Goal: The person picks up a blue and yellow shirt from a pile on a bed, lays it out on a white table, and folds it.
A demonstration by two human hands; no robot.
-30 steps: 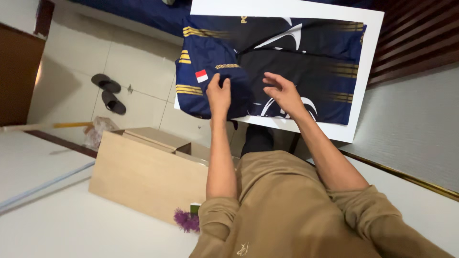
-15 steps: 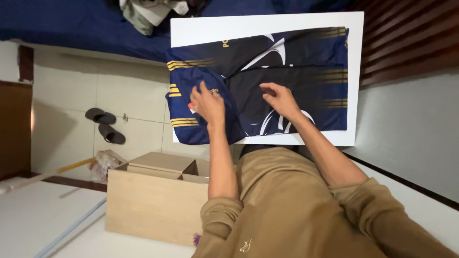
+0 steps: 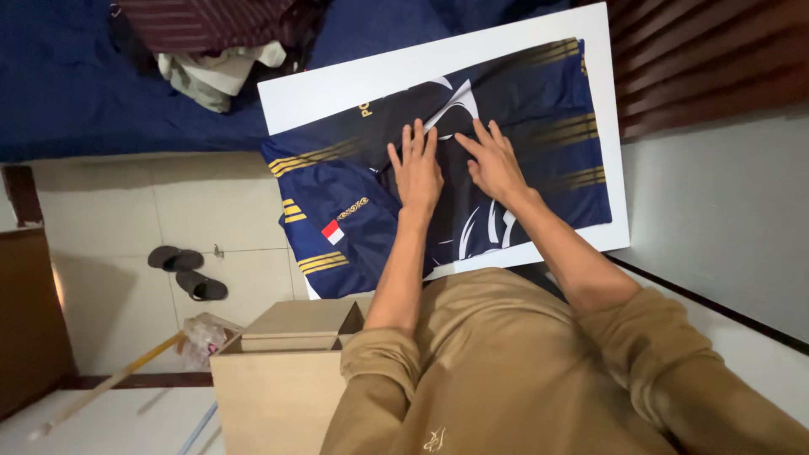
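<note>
Both hands lie flat on a dark blue jersey: the left hand with fingers spread and pointing away from the person, the right hand just beside it, fingers fanned out too, palms pressed down on the cloth and gripping nothing. That jersey (navy with gold stripes, a white curved pattern and a small red-and-white patch on one sleeve) is laid out on a white desk, with one sleeve hanging over the desk's edge toward the tiled floor. Nearer the person stands an open cardboard box, its flaps up. A pair of dark sandals sits on the tiles well apart from the desk. Beyond the desk a blue bed carries a heap of crumpled clothes. The person wears a tan long-sleeved top.
</note>
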